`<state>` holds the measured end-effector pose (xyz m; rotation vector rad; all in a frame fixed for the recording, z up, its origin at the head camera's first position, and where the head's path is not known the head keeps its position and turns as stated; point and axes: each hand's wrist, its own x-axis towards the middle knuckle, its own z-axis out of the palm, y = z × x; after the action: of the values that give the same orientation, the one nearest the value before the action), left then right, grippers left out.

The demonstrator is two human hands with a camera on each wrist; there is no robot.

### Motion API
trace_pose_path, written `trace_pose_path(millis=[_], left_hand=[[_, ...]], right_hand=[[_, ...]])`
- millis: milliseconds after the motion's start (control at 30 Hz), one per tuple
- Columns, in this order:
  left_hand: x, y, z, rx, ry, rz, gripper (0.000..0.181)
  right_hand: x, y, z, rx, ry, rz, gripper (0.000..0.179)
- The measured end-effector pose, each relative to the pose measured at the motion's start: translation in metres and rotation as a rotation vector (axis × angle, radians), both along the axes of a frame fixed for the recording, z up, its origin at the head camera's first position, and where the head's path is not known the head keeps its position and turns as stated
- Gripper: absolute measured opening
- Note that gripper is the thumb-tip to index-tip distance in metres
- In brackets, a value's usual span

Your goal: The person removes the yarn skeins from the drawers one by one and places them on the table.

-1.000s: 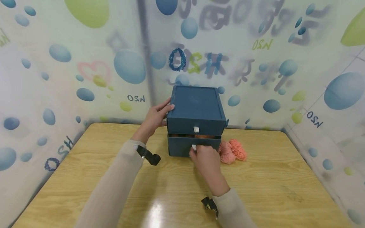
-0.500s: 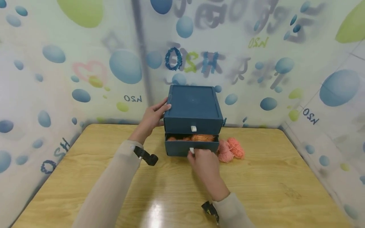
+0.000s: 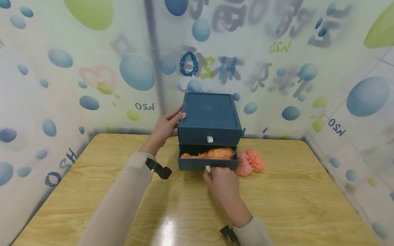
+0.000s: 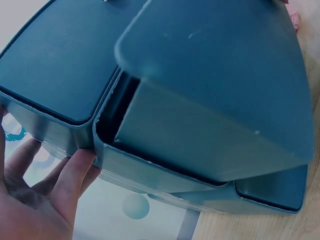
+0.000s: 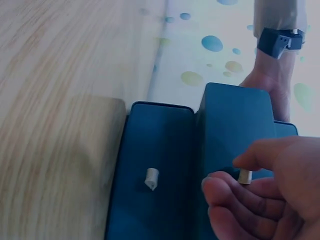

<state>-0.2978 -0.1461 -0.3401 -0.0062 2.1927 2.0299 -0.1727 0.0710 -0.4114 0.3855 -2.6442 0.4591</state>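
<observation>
A dark blue drawer cabinet (image 3: 210,111) stands at the far side of the table, its top drawer (image 3: 194,136) pushed in. Below that, another drawer (image 3: 191,165) is partly pulled out and shows orange yarn (image 3: 221,153) inside. My right hand (image 3: 224,186) pinches this drawer's white pull tab (image 5: 245,176) between thumb and fingers. Against the cabinet's left side rests my left hand (image 3: 163,129), fingers extended along its wall in the left wrist view. The right wrist view shows a further drawer (image 5: 157,135) with its own white tab, hidden in the head view.
To the right of the cabinet lie a pink yarn bundle (image 3: 244,165) and a coral one (image 3: 255,160), side by side. The wooden table (image 3: 286,198) meets a patterned wall (image 3: 267,99) close behind the cabinet.
My right hand has drawn the lower drawer toward me, from a narrow gap to a wider opening that exposes the orange yarn. My left hand stays on the cabinet's side.
</observation>
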Motion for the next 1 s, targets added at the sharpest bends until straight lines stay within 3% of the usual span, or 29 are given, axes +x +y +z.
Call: trace_pose_path(millis=[300,600,700,800,900,1000], left_hand=[[0.000,0.000,0.001,-0.008,0.010,0.000,0.058],[0.000,0.002,0.000,-0.001,0.000,0.010,0.058],[0.001,0.002,0.000,0.004,0.000,0.013,0.057],[0.001,0.002,0.000,0.006,-0.003,0.018,0.057],[0.001,0.001,0.000,0.004,-0.005,0.020,0.057],[0.000,0.001,0.000,0.002,-0.002,0.011,0.058]], right_hand=[[0.008,0.004,0.012,0.029,-0.084,0.024,0.050],[0.015,0.009,0.023,0.096,-0.225,0.047,0.056],[0.014,0.013,0.027,0.106,-0.267,0.092,0.054],[0.012,0.021,0.032,0.086,-0.326,0.170,0.040],[0.010,0.032,0.039,0.030,-0.361,0.258,0.020],[0.007,0.046,0.047,-0.043,-0.354,0.337,0.012]])
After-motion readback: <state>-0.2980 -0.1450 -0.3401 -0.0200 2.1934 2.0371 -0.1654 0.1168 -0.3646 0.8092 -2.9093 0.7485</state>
